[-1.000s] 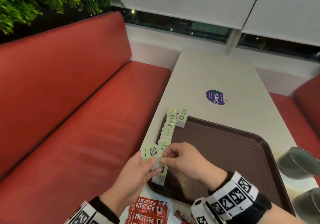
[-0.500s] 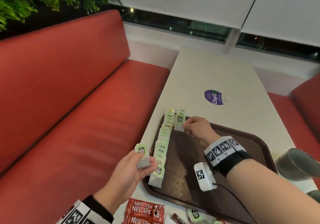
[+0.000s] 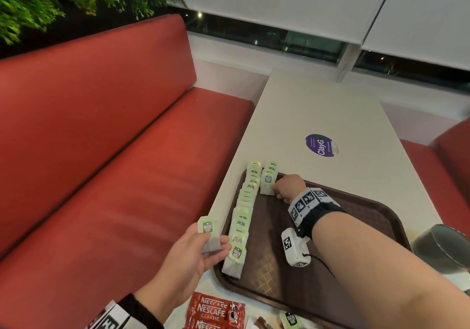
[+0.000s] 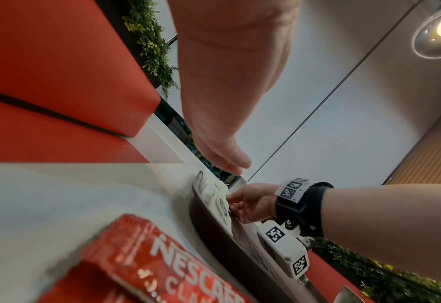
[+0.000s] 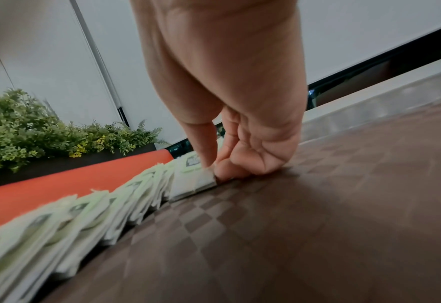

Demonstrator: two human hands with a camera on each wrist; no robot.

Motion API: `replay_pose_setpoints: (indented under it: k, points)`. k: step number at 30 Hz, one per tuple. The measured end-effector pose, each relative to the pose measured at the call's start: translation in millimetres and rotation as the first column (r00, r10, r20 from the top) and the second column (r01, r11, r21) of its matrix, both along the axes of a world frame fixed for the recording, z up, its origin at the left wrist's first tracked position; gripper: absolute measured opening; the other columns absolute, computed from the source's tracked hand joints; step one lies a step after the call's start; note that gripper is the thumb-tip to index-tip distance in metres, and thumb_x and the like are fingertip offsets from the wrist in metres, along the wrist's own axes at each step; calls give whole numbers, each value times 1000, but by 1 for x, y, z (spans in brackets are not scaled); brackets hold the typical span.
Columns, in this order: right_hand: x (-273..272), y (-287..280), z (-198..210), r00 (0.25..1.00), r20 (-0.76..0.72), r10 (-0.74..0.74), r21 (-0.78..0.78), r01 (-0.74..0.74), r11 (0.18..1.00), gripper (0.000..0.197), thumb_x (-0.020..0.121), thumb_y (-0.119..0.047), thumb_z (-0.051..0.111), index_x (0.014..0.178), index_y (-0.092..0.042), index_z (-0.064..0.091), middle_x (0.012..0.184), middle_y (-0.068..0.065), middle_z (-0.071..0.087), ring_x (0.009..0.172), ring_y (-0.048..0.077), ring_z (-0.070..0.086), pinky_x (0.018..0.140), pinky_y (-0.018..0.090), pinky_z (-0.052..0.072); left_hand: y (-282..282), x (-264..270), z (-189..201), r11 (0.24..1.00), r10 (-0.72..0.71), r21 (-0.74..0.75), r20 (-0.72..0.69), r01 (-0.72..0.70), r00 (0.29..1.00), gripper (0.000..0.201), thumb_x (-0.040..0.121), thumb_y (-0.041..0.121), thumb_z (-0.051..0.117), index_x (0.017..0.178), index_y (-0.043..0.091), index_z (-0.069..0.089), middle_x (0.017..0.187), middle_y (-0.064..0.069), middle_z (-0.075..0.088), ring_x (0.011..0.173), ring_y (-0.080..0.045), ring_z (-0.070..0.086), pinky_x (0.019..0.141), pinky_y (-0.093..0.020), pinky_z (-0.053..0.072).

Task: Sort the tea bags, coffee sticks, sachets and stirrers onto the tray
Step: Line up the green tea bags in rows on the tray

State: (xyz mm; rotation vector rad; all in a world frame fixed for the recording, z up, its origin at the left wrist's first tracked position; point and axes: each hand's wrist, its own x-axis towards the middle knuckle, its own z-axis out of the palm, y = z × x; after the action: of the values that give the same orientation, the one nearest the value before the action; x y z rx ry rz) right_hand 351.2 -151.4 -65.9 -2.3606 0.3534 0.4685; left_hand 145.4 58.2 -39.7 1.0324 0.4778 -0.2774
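A brown tray (image 3: 356, 229) lies on the table. A long row of green-tagged tea bags (image 3: 244, 209) overlaps along its left edge. A short second row (image 3: 271, 169) starts at the far left corner. My right hand (image 3: 278, 188) is down on the tray there and pinches the corner of the nearest tea bag (image 3: 267, 186) of that short row; in the right wrist view thumb and fingers (image 5: 208, 162) close on this bag (image 5: 193, 182). My left hand (image 3: 216, 243) hovers off the tray's left edge and holds one tea bag (image 3: 209, 232) upright.
Red Nescafe sachets (image 3: 216, 312) and a loose tea bag (image 3: 290, 319) lie on the table in front of the tray. Dark cups (image 3: 442, 250) stand at the right. A red bench (image 3: 114, 176) runs along the left. A purple sticker (image 3: 321, 145) marks the far tabletop.
My right hand took a tea bag from the left hand, carried it to the tray's far left corner and lowered it onto the short row. The left hand keeps one bag.
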Motion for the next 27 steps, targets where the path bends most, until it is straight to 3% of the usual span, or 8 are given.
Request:
replay_pose_setpoints:
  k: [2,4,7,11,16,19,22,27]
  points:
    - [0,1,2,1000,8,27,-111,-26,993,13,87,-17,59,81,-7,64,83,9,63,85,27,66,70,30,49,0,0,1,1000,-8,8,-3,8,1000,21,101,5,35,108,8,55,102,-27,67,97,-35,67,83,-38,54]
    - [-7,4,11,986,161,49,-183,-19,983,19,88,-18,57,95,-3,66,92,11,66,95,29,64,75,31,46,-1,1,2,1000,-16,10,1,16,1000,20,101,7,37,110,9,55,104,-25,66,97,-33,67,81,-36,56]
    - [-50,20,39,936,325,135,41,-157,987,9,87,-21,62,87,-13,66,81,-1,65,81,16,61,65,22,44,-2,1,6,1000,-22,4,22,22,1000,20,101,8,39,112,10,55,105,-23,66,95,-29,69,77,-31,58]
    - [-119,41,57,864,277,421,193,-479,856,8,81,-26,74,77,-27,67,68,-13,63,64,-4,54,66,11,43,-9,1,11,999,-47,0,72,47,996,20,101,8,39,112,10,56,101,-20,68,90,-24,69,75,-28,58]
    - [-152,45,46,918,255,305,409,-388,826,15,82,-13,73,70,-21,66,65,-6,64,61,5,59,68,20,49,-24,-2,17,990,-133,57,130,127,983,23,101,8,39,113,14,57,109,-9,68,91,-20,69,78,-27,57]
    - [-150,42,45,922,288,258,399,-360,843,22,82,-11,71,66,-23,64,65,-8,63,61,3,55,67,20,47,-28,-2,19,983,-171,93,124,160,977,23,101,10,38,116,18,54,112,-4,66,96,-22,69,79,-26,57]
    - [-138,32,44,941,272,202,428,-307,850,19,84,-11,69,68,-20,63,63,-4,60,56,7,50,58,18,42,-25,0,18,977,-173,145,103,158,979,22,100,13,44,120,19,49,119,-11,62,103,-22,66,84,-26,55]
    - [-90,3,33,964,254,-73,371,-27,928,21,89,-9,61,70,-15,60,57,0,59,47,6,50,47,16,37,-12,-1,18,987,-113,129,97,100,989,19,96,12,51,115,14,54,116,-13,62,108,-22,63,90,-30,51]
